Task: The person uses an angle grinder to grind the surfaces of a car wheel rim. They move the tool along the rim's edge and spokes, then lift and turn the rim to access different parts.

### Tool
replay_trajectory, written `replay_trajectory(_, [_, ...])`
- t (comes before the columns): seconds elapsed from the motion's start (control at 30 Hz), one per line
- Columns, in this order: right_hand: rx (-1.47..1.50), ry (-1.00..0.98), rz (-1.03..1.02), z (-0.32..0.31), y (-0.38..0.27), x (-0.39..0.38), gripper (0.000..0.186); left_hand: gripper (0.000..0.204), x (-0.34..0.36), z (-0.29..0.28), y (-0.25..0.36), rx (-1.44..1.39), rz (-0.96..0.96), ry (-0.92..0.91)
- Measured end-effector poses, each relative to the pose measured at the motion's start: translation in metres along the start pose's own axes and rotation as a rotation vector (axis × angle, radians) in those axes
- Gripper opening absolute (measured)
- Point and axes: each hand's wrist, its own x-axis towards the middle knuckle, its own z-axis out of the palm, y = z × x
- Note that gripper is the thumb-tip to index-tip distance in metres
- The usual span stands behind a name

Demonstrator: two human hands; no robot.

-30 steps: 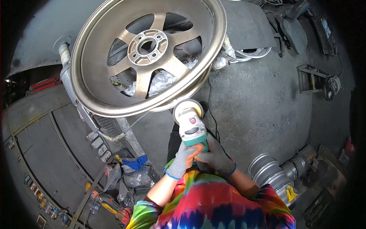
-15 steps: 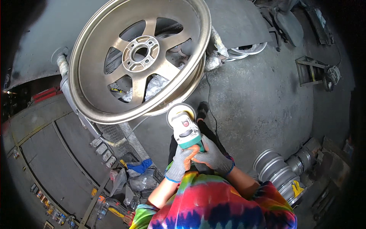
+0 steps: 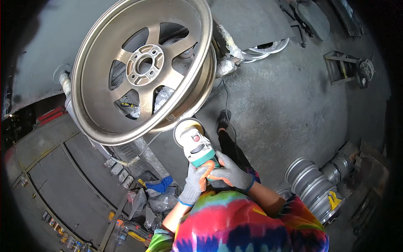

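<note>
Both my hands wear grey work gloves with orange palms and blue cuffs. Between them they grip the rear end of a white and green disc sander (image 3: 198, 145). My left hand (image 3: 195, 183) wraps it from the left, while my right hand (image 3: 233, 173) closes on it from the right. The sander's round pad points away from me, just beyond the near rim of a large bronze alloy wheel (image 3: 147, 90); whether pad and rim touch I cannot tell. The wheel is tilted, its spokes and hub facing me.
A wrapped frame (image 3: 230, 44) stands behind the wheel. Silver wheels (image 3: 308, 180) are stacked at the right, with a yellow glove (image 3: 334, 200) on them. Bags and a blue cloth (image 3: 160, 184) lie at the left. A cable (image 3: 227, 94) trails over the floor beside my shoe (image 3: 223, 119).
The sander and my hands have shifted slightly left in view. The bronze wheel also appears further left and a little lower, and more of my shoe and leg shows.
</note>
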Motion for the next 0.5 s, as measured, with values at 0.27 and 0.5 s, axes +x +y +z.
replay_trajectory(0.27, [-0.011,-0.01,0.005,-0.005,0.003,0.001,0.052,0.042,0.0,-0.007,-0.006,0.083,-0.012,-0.042])
replay_trajectory(0.5, [-0.113,0.013,-0.101,0.001,-0.007,0.002,0.047,0.033,0.002,0.021,0.016,-0.035,-0.013,-0.17])
